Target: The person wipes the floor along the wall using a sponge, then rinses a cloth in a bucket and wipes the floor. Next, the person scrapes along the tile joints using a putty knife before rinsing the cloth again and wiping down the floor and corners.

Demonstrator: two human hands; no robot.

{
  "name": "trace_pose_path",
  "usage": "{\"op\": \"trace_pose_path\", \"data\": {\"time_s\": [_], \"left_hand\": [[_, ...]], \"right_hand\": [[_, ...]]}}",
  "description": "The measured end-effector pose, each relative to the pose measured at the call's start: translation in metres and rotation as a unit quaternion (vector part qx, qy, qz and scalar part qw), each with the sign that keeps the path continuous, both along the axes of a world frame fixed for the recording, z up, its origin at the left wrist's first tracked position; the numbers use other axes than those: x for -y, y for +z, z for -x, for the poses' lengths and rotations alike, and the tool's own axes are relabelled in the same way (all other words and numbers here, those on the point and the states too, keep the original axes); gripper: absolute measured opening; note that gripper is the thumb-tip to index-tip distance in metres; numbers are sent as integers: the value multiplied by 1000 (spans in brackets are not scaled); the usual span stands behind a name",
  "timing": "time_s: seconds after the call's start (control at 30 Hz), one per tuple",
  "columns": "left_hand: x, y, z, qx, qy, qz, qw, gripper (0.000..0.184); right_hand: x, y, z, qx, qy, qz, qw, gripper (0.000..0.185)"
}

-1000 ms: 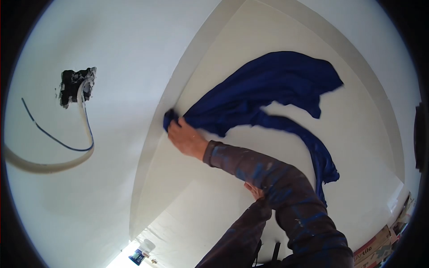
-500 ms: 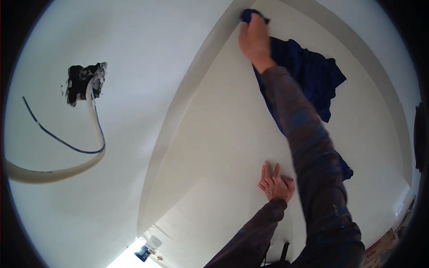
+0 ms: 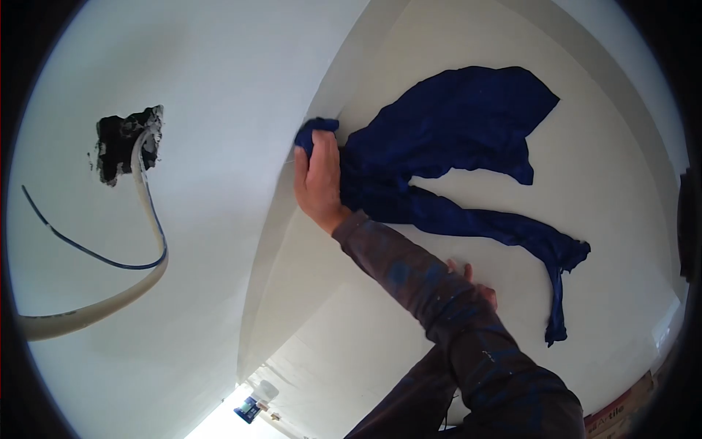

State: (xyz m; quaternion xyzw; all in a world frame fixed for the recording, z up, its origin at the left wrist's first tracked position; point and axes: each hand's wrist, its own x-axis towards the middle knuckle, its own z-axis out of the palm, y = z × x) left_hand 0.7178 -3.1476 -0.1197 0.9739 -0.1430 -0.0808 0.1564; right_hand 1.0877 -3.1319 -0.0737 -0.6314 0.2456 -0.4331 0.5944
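My right hand [image 3: 319, 179] is closed around a bunched part of a dark blue cloth [image 3: 468, 102]. It presses that wad against the grey edge band [image 3: 281, 212] of a cream-coloured surface [image 3: 395, 293]. The remaining cloth trails off to the right, spread wide at the top, with a long twisted strip hanging lower down. Beneath my right forearm, my left hand [image 3: 482, 289] lies on the cream surface, its fingers stretched out. The sleeve hides much of that hand.
On the left, a white wall [image 3: 219, 73] has a rough dark hole [image 3: 121, 146]. A pale conduit [image 3: 95, 311] with a thin blue wire [image 3: 95, 252] comes out of it. A small blue item [image 3: 248, 410] is at the bottom; a cardboard box [image 3: 621, 406] sits at lower right.
My right hand has moved down and left along the edge band, dragging the blue cloth, which is now more stretched out. My right forearm now covers part of my left hand.
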Motion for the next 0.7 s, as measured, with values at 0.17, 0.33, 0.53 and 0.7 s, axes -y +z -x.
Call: {"op": "trace_pose_path", "data": {"time_s": [0.17, 0.33, 0.53, 0.7], "left_hand": [[-1, 1, 2, 1, 9, 6, 1000, 69], [-6, -8, 10, -22, 25, 15, 999, 70], [-1, -5, 10, -66, 69, 66, 993, 77], [1, 25, -4, -110, 12, 32, 993, 86]], "right_hand": [[-34, -7, 40, -17, 114, 79, 990, 31], [30, -7, 9, -83, 26, 118, 989, 33], [145, -29, 32, -253, 79, 390, 882, 52], [135, -7, 69, -232, 279, 449, 816, 74]]}}
